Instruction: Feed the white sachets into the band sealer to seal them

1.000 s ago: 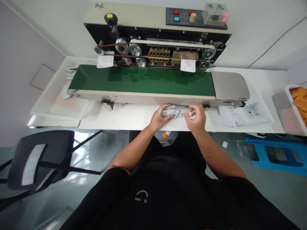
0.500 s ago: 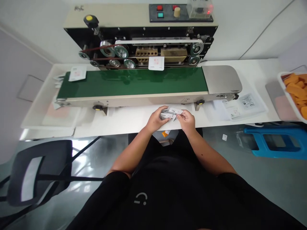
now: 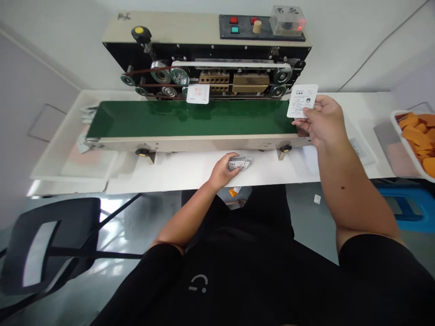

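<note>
My right hand [image 3: 324, 120] pinches one small white printed sachet [image 3: 302, 102] by its lower right part, holding it up at the right end of the sealing machine [image 3: 217, 59]. My left hand [image 3: 223, 171] is closed around a small stack of sachets [image 3: 239, 163] just above the white table, in front of the machine. Another white sachet [image 3: 198, 93] hangs at the sealing band, its lower edge over the green conveyor belt [image 3: 190, 120]. Which side of the held sachet is unsealed I cannot tell.
At the left end stands a translucent bin [image 3: 50, 167] with several sachets. On the right is a white basket [image 3: 396, 131] of orange pieces. A blue stool [image 3: 413, 203], a black chair [image 3: 54, 244] and one sachet [image 3: 317, 199] on the floor lie below the table.
My right hand has moved from beside the stack up and right, carrying one sachet. The sachet in the machine has travelled left. The one at the belt's left end is gone from the belt.
</note>
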`<action>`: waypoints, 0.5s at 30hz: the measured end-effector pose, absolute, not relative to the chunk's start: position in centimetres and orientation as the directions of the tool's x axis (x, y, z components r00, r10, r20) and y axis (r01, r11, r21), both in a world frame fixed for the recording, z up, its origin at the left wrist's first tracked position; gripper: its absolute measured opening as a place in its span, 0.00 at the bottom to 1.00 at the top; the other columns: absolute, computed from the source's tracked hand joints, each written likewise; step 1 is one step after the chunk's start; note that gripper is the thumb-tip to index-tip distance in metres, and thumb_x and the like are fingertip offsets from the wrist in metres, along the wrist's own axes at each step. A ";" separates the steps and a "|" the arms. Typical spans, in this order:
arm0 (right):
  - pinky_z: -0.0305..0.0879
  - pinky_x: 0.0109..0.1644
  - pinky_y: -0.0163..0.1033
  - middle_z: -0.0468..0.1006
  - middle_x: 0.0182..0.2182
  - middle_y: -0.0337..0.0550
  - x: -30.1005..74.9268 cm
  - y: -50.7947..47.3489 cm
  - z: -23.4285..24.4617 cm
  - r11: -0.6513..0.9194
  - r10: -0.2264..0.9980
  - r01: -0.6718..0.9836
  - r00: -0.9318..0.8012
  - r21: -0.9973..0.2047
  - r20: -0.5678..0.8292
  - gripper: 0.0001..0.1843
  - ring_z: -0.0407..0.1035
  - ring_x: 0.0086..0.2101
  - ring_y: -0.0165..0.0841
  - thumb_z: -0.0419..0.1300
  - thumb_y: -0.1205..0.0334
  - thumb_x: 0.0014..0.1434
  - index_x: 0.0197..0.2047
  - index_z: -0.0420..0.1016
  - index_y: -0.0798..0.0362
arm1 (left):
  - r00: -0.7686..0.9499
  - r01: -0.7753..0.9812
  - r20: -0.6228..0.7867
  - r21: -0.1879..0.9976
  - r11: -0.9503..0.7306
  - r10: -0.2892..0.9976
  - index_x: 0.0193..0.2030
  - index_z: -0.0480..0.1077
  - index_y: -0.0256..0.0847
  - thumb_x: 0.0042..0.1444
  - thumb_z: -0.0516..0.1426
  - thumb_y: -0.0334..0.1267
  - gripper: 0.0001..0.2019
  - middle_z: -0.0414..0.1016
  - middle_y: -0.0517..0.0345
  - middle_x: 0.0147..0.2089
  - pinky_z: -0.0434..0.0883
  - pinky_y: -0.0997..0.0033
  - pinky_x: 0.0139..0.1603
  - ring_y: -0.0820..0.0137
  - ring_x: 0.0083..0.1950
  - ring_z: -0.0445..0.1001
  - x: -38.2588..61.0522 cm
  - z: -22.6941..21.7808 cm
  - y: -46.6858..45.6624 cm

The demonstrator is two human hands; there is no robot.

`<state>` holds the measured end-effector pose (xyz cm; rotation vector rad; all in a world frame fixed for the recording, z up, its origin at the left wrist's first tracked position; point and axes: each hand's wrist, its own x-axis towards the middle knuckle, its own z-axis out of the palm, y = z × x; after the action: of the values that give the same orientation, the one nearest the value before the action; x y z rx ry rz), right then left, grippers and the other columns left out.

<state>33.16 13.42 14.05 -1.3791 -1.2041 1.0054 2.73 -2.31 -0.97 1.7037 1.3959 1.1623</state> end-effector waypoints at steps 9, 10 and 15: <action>0.64 0.32 0.26 0.80 0.31 0.46 27.9 19.4 17.2 -0.274 0.960 0.143 -0.024 -0.951 -0.280 0.06 0.70 0.23 0.18 0.54 0.75 0.76 0.53 0.68 0.70 | 0.060 0.411 0.216 0.884 -0.221 0.975 0.62 0.73 0.44 0.57 0.69 0.35 0.25 0.82 0.49 0.58 0.79 0.54 0.64 0.56 0.60 0.83 2.8 -0.5 -2.3; 0.63 0.32 0.25 0.80 0.34 0.48 27.2 19.3 17.4 -0.279 0.957 0.180 -0.031 -0.943 -0.289 0.08 0.70 0.23 0.17 0.55 0.73 0.77 0.54 0.68 0.71 | 0.061 0.410 0.212 0.885 -0.218 0.975 0.62 0.73 0.44 0.57 0.69 0.35 0.25 0.82 0.49 0.58 0.79 0.54 0.64 0.56 0.60 0.83 2.8 -0.5 -2.3; 0.59 0.29 0.25 0.79 0.52 0.52 26.5 12.3 15.2 0.220 0.937 0.376 0.174 -0.900 0.302 0.14 0.68 0.24 0.14 0.59 0.65 0.74 0.60 0.70 0.61 | 0.050 0.409 0.195 0.891 -0.198 0.980 0.62 0.73 0.45 0.58 0.69 0.38 0.25 0.82 0.48 0.59 0.79 0.54 0.62 0.56 0.59 0.83 2.8 -0.6 -2.3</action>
<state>26.48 12.27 15.22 -1.3500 -1.3987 0.6476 2.76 -2.34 -0.62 1.6829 1.4085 1.1218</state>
